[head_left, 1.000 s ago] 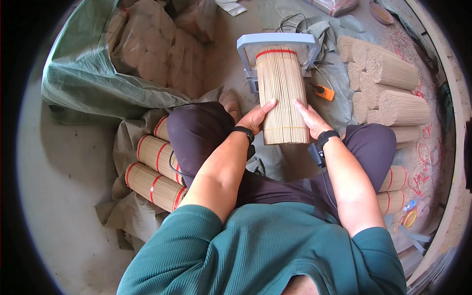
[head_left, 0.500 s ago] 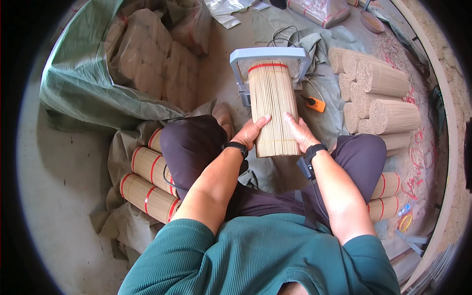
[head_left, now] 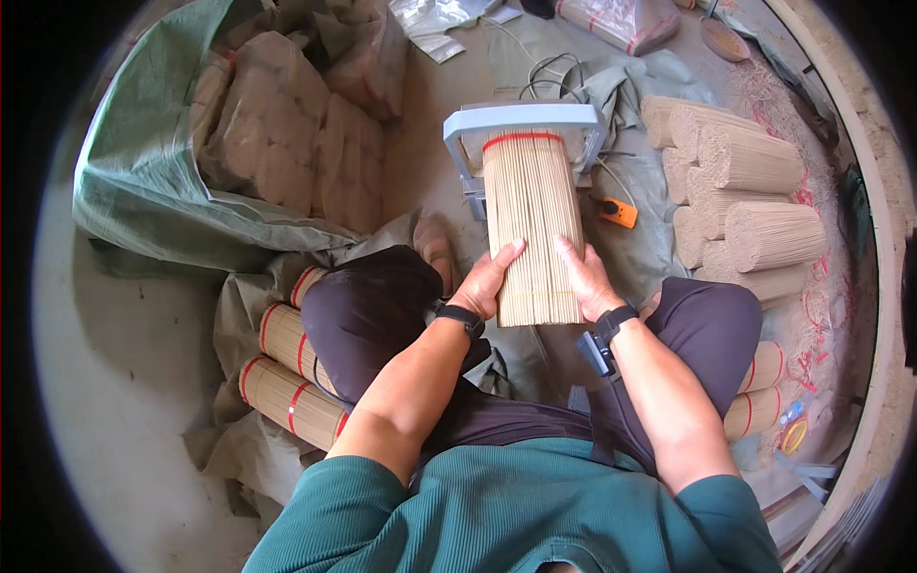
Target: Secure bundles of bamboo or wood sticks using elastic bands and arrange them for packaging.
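Note:
A thick bundle of thin wooden sticks [head_left: 530,205] lies in front of me, its length pointing away. My left hand [head_left: 490,282] clasps its left side near the close end, thumb on top. On the opposite side my right hand [head_left: 587,279] grips it the same way. Fingers beneath the bundle are hidden. A red band [head_left: 522,137] crosses the far end, and a thin yellowish band shows close to my hands. That far end reaches into a pale blue arched frame [head_left: 525,116] of a device on the floor.
Unbanded stick bundles [head_left: 759,159] are piled at the right. Red-banded bundles [head_left: 291,396] lie by my left knee, others [head_left: 753,409] by my right. A green sack [head_left: 143,177] holds wrapped bundles at the far left. An orange plastic piece [head_left: 619,212] and cables lie beyond my right hand.
The whole scene sits slightly lower in the picture now. Both hands keep their hold on the stick bundle, which stays at the blue frame.

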`<act>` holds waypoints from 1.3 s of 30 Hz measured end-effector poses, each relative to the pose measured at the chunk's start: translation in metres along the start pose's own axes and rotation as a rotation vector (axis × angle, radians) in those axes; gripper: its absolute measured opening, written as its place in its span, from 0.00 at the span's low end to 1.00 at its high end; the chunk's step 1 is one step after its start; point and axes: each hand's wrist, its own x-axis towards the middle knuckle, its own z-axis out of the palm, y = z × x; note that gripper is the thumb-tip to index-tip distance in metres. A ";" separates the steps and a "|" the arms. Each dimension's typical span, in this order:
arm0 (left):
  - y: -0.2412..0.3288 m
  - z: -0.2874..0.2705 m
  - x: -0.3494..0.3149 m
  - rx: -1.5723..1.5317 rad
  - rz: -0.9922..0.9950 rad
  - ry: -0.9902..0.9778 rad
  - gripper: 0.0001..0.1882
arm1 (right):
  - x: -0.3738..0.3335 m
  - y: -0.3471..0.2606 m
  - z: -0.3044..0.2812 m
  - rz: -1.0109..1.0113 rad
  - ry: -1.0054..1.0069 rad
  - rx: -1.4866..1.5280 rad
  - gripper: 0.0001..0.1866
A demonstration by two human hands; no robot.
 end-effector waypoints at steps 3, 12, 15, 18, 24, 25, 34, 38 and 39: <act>0.015 0.008 0.000 0.011 0.060 -0.022 0.36 | 0.005 -0.008 0.003 -0.020 0.039 -0.040 0.42; 0.057 0.000 0.056 -0.033 0.102 0.044 0.34 | 0.066 -0.042 0.017 -0.070 0.079 -0.131 0.44; 0.056 -0.002 0.071 -0.034 0.098 0.074 0.36 | 0.083 -0.037 0.013 -0.071 0.081 -0.164 0.44; 0.054 -0.007 0.082 0.011 0.147 0.096 0.38 | 0.095 -0.031 0.013 -0.063 0.096 -0.174 0.45; 0.071 -0.003 0.090 0.081 0.151 0.130 0.39 | 0.104 -0.042 0.017 -0.061 0.113 -0.173 0.45; 0.073 -0.004 0.091 0.093 0.160 0.119 0.39 | 0.104 -0.043 0.019 -0.064 0.117 -0.175 0.45; 0.082 -0.007 0.100 0.120 0.127 0.136 0.39 | 0.110 -0.048 0.021 -0.090 0.112 -0.127 0.43; 0.083 -0.007 0.103 0.116 0.123 0.149 0.39 | 0.114 -0.045 0.020 -0.086 0.094 -0.074 0.42; 0.084 -0.004 0.102 0.120 0.125 0.149 0.38 | 0.115 -0.044 0.020 -0.083 0.092 -0.078 0.42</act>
